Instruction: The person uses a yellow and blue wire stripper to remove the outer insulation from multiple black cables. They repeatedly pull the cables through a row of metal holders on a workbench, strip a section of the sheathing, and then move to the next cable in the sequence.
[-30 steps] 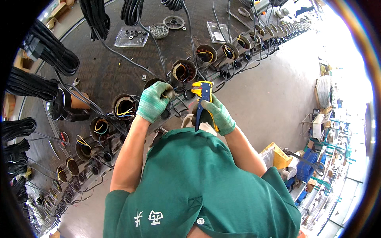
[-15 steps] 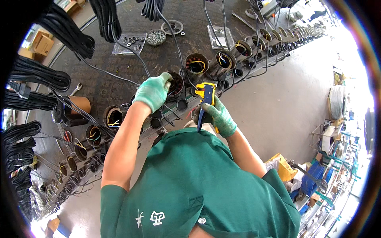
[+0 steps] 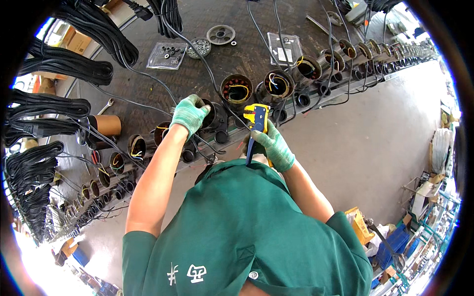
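My left hand, in a green glove, is closed at the rim of an open metal cylinder in the row along the bench edge. Its fingertips are bent out of sight, so what they pinch is hidden. In my right hand, also gloved, is a wire stripper with a yellow head and dark blue handle. The tool points up, away from me, in front of my waist. Beyond it stands a cylinder with reddish-brown windings and a yellow wire, beside another cylinder with yellow and white wires.
Coiled black cables hang at the left, their leads crossing the bench. Farther back are a dish of small metal parts, a toothed metal disc and clear trays. A wrench lies near a brown-and-black cylinder.
The whole view has shifted slightly, moving the bench things within it. My left hand stays at the cylinder rim, its fingers a little more curled. The right hand keeps the wire stripper nearly still.
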Tool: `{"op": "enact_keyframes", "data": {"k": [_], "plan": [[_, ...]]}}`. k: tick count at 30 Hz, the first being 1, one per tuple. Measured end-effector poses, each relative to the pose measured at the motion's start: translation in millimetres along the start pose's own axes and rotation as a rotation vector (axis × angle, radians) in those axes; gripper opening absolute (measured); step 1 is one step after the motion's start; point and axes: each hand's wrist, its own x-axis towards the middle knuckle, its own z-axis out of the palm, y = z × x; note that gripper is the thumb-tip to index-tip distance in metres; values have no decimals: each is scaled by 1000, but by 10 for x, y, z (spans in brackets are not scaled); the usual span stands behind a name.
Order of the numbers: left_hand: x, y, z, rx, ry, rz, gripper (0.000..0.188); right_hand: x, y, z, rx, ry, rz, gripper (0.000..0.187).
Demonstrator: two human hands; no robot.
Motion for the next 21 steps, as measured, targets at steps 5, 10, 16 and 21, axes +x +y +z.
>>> {"op": "enact_keyframes", "data": {"k": [5,10,16,21], "plan": [[-32,19,166,367,264,137,22,45,-99,-81,42,-19,15,60],[-110,67,262,346,369,123,19,110,-92,-70,30,-42,12,59],[60,-131,143,65,361,177,12,188,37,-39,-2,-47,-29,58],[-81,92,-103,-578,40,-61,26,188,19,-33,12,-50,-27,58]]}}
